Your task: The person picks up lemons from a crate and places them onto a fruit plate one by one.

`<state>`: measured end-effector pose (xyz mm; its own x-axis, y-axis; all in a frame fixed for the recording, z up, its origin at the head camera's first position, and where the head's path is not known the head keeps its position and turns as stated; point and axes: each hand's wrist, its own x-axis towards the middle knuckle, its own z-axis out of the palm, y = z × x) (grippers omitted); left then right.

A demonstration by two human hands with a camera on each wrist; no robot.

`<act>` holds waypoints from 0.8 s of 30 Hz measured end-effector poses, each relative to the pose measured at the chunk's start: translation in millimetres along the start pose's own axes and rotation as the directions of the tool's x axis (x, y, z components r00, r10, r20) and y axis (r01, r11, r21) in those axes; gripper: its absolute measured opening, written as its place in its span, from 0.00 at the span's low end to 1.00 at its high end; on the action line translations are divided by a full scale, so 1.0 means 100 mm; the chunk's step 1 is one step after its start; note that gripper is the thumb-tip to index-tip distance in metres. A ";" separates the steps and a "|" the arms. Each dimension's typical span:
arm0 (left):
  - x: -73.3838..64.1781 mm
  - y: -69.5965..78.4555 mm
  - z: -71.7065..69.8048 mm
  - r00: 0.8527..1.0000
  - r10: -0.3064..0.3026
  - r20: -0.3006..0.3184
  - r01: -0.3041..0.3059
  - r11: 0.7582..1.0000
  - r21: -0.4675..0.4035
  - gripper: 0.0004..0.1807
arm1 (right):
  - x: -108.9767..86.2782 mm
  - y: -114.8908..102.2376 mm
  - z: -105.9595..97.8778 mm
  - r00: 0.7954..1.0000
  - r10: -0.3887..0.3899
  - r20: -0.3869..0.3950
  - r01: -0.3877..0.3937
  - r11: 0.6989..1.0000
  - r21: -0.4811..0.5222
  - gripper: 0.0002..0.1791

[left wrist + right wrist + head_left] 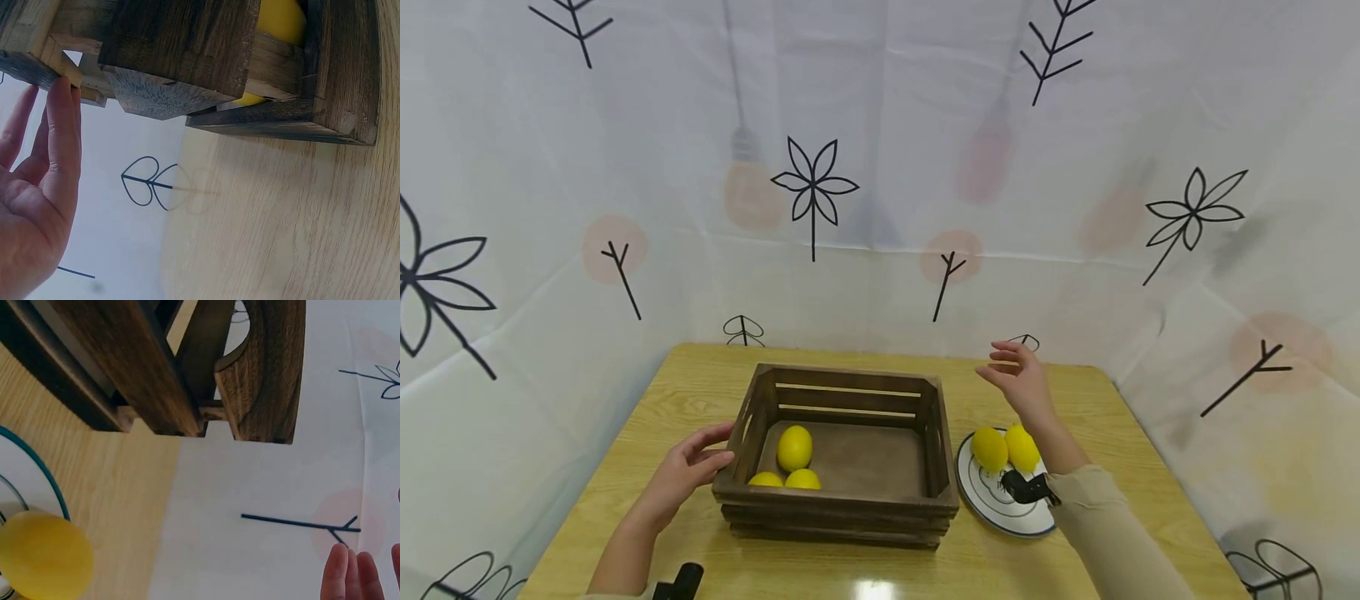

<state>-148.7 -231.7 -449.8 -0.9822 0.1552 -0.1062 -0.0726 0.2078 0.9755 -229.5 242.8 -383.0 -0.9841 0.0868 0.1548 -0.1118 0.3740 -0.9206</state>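
Note:
A dark brown wooden crate point(842, 508) stands on the table with several yellow lemons inside; one lemon point(794, 448) shows whole, others are partly hidden by the front wall. My left hand point(688, 467) touches the crate's left side, and in the left wrist view its fingertips point(59, 94) meet the wood with the fingers fairly straight. To the right of the crate, my right hand point(1018, 379) is raised above the table, holding nothing, its fingers loosely bent. Beneath that arm, two lemons point(990, 450) lie on a white plate point(1000, 518) with a dark rim.
The light wood table point(700, 383) carries the crate and the plate. A white cloth point(865, 292) printed with dark plants hangs behind the table and at both sides. Each wrist wears a black strap with a camera point(1026, 487).

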 end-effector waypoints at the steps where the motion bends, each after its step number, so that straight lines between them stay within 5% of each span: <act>1: 0.00 0.00 0.00 1.000 0.002 0.001 -0.002 1.000 -0.001 0.31 | 0.01 -0.01 0.01 1.000 0.001 0.004 -0.001 1.000 0.005 0.29; 24: 0.01 -0.03 0.01 1.000 -0.013 -0.005 0.013 1.000 -0.001 0.31 | 0.08 -0.32 0.33 0.999 -0.030 0.033 0.028 0.998 0.059 0.28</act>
<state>-149.4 -231.6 -453.1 -0.9819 0.1479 -0.1185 -0.0861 0.2088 0.9742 -237.9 201.5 -364.5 -0.9844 0.0450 0.1702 -0.1471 0.3209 -0.9356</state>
